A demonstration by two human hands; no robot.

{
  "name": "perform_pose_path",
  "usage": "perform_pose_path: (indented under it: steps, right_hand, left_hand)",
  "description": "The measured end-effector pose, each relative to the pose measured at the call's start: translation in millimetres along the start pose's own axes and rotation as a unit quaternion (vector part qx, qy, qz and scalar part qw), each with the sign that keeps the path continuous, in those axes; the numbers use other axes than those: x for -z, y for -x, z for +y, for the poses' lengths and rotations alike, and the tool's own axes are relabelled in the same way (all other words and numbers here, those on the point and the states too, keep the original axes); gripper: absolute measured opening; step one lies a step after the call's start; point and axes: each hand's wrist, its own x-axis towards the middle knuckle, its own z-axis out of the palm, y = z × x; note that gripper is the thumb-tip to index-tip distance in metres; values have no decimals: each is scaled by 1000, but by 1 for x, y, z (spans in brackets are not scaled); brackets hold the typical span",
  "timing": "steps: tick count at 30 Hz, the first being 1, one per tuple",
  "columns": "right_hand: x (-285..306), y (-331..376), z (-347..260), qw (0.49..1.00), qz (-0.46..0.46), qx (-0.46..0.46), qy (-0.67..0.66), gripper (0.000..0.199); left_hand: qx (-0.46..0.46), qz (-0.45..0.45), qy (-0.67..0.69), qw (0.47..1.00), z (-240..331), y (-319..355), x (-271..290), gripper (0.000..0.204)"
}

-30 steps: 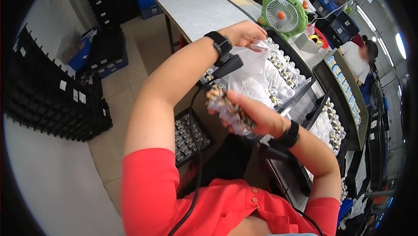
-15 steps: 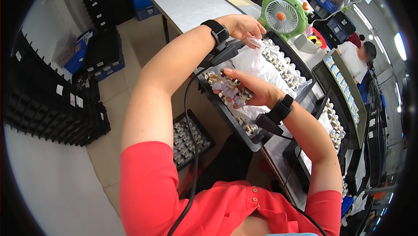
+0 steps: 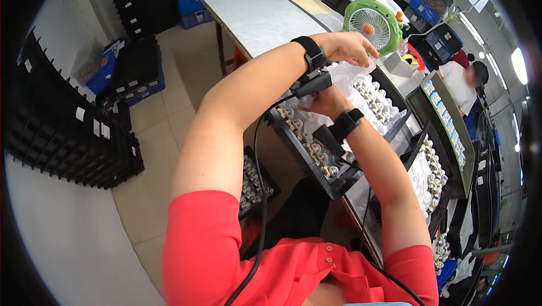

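Note:
My left hand (image 3: 344, 46) is raised over a black tray (image 3: 307, 153) of small metal-and-white parts and pinches the edge of a clear plastic sheet (image 3: 361, 74) that lies over the tray. My right hand (image 3: 324, 103) reaches in under that lifted sheet, low over the parts. Its fingers are hidden behind the black device clipped to my left wrist, so I cannot see what it holds. Both wrists wear black bands with cables.
A green desk fan (image 3: 375, 21) stands beyond the tray on the bench. Another parts tray (image 3: 432, 182) sits to the right, and one more (image 3: 254, 187) lies low by my knees. Stacked black crates (image 3: 68, 136) fill the left. A person (image 3: 468, 86) stands far right.
My right hand carried a bunch of small parts up from my lap into the tray. My left hand stayed on the plastic sheet and lifted it slightly.

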Motion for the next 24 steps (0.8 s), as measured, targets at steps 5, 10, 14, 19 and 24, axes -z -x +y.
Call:
perform_pose_path:
  steps: [5,10,14,19,24]
  right_hand:
    - [5,18,-27,972,83,-55,210,53]
    - [15,6,-16,900,72,-8,431,57]
    - [20,-24,18,853,97,78,506,52]
    - [3,-24,33,730,152,136,652,57]
    - [-35,0,11,701,181,43,689,59]
  left_hand:
    - [-32,73,30,996,-6,13,15,49]
    - [-44,92,45,994,-7,19,17,49]
    - [-50,72,62,994,-9,18,13,48]
    - [-49,82,61,994,-10,28,13,47]
    - [-45,83,53,994,-11,40,15,47]
